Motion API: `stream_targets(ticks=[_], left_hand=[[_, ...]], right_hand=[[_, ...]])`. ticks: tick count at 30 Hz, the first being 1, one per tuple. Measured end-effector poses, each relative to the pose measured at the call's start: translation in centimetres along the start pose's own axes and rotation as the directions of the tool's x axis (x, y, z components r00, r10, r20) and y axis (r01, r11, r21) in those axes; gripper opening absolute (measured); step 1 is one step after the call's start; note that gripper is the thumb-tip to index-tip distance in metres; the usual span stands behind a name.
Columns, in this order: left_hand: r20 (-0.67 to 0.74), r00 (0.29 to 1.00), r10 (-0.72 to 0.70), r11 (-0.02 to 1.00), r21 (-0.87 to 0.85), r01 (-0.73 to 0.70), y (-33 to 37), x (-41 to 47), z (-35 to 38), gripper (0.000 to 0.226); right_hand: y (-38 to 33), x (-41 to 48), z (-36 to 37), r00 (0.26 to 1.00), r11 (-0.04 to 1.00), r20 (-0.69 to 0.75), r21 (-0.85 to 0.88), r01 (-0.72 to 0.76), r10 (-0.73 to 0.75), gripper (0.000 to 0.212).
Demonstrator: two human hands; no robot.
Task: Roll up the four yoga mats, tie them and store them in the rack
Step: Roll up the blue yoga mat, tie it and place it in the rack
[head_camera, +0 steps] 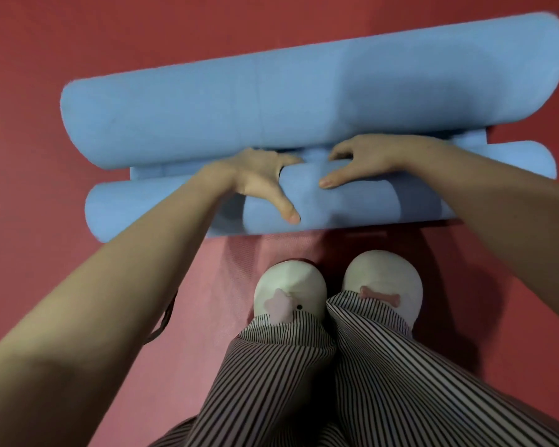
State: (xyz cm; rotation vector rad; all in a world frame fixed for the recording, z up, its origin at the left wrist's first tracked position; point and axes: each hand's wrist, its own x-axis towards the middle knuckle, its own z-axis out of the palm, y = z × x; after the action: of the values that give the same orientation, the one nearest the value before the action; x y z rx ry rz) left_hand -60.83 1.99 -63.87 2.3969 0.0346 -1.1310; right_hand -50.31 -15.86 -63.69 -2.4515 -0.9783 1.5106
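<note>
The blue mat (304, 91) lies across the red floor (29, 43), just past the feet. Its near edge is wound into a roll (352, 204), and a big loose fold of the same mat sits right behind it.

Both hands hold the roll near its middle, close together. The left hand (259, 179) has its fingers tucked behind the roll and its thumb on the front. The right hand (371, 159) does the same, fingers curled into the gap and thumb on top.

White slippers (289, 282) and striped trousers (304, 366) stand on a pink mat (220, 285). A dark cord (165, 317) lies on it, by the left arm.
</note>
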Motion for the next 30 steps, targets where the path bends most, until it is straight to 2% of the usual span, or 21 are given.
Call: stream_targets(ticks=[2, 3, 6, 7, 9, 12, 14, 17, 20, 22, 25, 27, 30], left_hand=[[0.125, 0.992, 0.015, 0.992, -0.125, 0.001, -0.3, -0.1, 1.6, 0.089], [0.14, 0.99, 0.023, 0.984, -0.178, 0.002, -0.5, -0.1, 2.2, 0.085], [0.133, 0.991, 0.03, 0.972, -0.235, 0.002, -0.5, 0.0, 2.4, 0.081], [0.145, 0.989, 0.032, 0.972, -0.237, 0.003, -0.5, 0.1, 2.2, 0.08], [0.16, 0.986, 0.039, 0.971, -0.239, 0.001, -0.6, 0.4, 2.1, 0.079], [0.137, 0.99, 0.043, 0.97, -0.245, -0.008, -0.5, 0.3, 2.4, 0.084], [0.118, 0.992, 0.039, 0.965, -0.261, -0.007, -0.4, 0.1, 2.4, 0.091], [0.109, 0.993, 0.051, 0.96, -0.28, -0.019, -0.4, -0.2, 2.0, 0.099], [0.014, 1.0, 0.022, 0.963, -0.271, -0.018, -0.8, -1.0, 2.0, 0.108], [-0.118, 0.993, -0.009, 0.972, -0.233, -0.019, -1.2, -1.8, 2.3, 0.112], [-0.262, 0.964, 0.034, 0.996, 0.087, -0.011, -1.2, -2.7, 3.6, 0.122], [-0.237, 0.971, 0.013, 0.98, 0.197, 0.035, -1.0, -2.7, 4.0, 0.129], [-0.155, 0.987, -0.048, 0.987, 0.145, 0.07, -1.1, -2.3, 3.2, 0.129]], right_hand=[[0.0, -0.4, 0.9, 0.988, 1.0, 0.155, -0.029, 0.007, -0.002, 0.076], [0.1, -0.6, 1.4, 0.987, 1.0, 0.163, -0.002, 0.01, -0.01, 0.067], [0.3, -1.2, 2.6, 0.997, 0.988, -0.009, 0.129, 0.082, -0.081, 0.058], [0.1, -1.4, 3.1, 0.992, 0.988, -0.088, 0.118, 0.099, -0.089, 0.059], [-1.1, -2.1, 4.5, 0.975, 0.995, -0.2, -0.042, 0.095, -0.102, 0.065], [-2.8, -2.3, 6.3, 0.97, 0.947, -0.203, -0.312, 0.069, -0.137, 0.093], [-2.8, -2.0, 6.3, 0.968, 0.947, -0.214, -0.317, 0.06, -0.133, 0.098], [-2.4, -1.6, 5.9, 0.962, 0.956, -0.234, -0.286, 0.072, -0.142, 0.092], [-2.4, -1.1, 5.0, 0.959, 0.966, -0.232, -0.235, 0.104, -0.16, 0.085], [-2.4, -0.7, 4.1, 0.971, 0.979, -0.197, -0.178, 0.103, -0.138, 0.08], [-2.2, -0.3, 3.2, 0.981, 0.985, -0.161, -0.149, 0.082, -0.106, 0.081], [-2.2, 0.0, 3.3, 0.981, 0.983, -0.164, -0.169, 0.071, -0.099, 0.087], [-2.3, 0.4, 3.2, 0.982, 0.99, -0.172, -0.124, 0.059, -0.08, 0.102]])
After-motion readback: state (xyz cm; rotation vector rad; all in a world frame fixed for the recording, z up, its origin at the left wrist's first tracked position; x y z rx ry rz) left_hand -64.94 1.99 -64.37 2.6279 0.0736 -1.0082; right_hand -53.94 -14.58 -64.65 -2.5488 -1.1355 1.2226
